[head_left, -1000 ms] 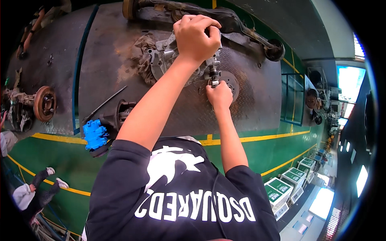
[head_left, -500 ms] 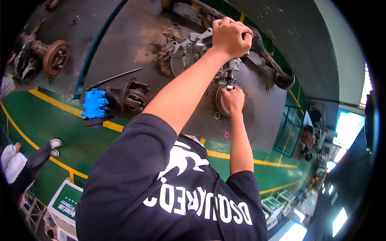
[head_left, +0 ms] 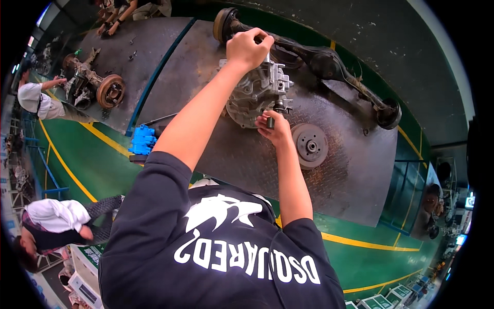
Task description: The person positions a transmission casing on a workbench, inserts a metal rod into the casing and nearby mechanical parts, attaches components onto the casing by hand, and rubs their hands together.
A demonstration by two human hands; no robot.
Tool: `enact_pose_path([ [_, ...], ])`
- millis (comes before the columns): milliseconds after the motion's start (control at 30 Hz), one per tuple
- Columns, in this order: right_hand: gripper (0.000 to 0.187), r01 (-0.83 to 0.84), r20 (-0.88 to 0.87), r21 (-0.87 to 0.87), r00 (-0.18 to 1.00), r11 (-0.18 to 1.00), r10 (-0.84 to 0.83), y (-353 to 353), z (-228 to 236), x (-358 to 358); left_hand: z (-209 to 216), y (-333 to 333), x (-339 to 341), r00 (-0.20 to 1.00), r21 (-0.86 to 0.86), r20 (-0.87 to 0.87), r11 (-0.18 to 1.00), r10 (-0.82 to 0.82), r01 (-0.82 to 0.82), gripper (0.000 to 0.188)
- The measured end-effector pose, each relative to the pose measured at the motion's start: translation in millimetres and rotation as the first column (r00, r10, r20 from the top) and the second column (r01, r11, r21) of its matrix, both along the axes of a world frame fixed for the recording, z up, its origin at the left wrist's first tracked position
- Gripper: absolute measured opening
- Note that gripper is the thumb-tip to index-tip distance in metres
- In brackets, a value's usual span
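Observation:
A grey metal gearbox housing (head_left: 253, 92) rests on the steel tabletop (head_left: 355, 180), partly hidden behind my left forearm. My left hand (head_left: 249, 50) is closed in a fist above its far side; whatever the curled fingers hold is hidden. At the housing's near right corner, my right hand (head_left: 278, 126) grips a short dark metal cylinder (head_left: 270, 123) between thumb and fingers. Just beyond that hand, a dark shaft end (head_left: 279, 105) sticks out of the housing. To the right of my right hand lies a round brake drum (head_left: 311, 146) with a toothed hub.
A long vehicle axle (head_left: 327, 64) runs along the table's far edge. On the left are a blue casting (head_left: 143, 140) and a rusty drum assembly (head_left: 110, 91). People work beyond it, and another person (head_left: 56, 216) is at the lower left. Yellow lines mark the green floor.
The view has swung, bringing more of the left side into sight. My right hand has come away from the shaft end over the drum and now holds the dark cylinder. My left stays closed.

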State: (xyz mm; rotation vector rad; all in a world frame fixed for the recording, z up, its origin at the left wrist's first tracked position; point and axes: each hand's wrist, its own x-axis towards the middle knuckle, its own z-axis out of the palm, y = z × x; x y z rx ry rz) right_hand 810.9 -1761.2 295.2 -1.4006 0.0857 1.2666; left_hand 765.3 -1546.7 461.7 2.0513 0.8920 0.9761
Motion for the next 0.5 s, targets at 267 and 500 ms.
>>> enact_pose_path([
  [267,0.019,0.000,0.229,-0.011,0.973,1.000,0.003,-4.0,4.3,-7.4,-4.7,-9.4,11.1,0.974,0.265,-0.109,0.951,0.196,-0.162,0.035],
  [500,0.023,-0.038,0.228,0.032,0.973,0.999,0.030,-7.2,4.7,-0.2,-5.4,-7.6,16.0,0.954,0.394,-0.165,0.904,0.249,-0.168,0.028],
])
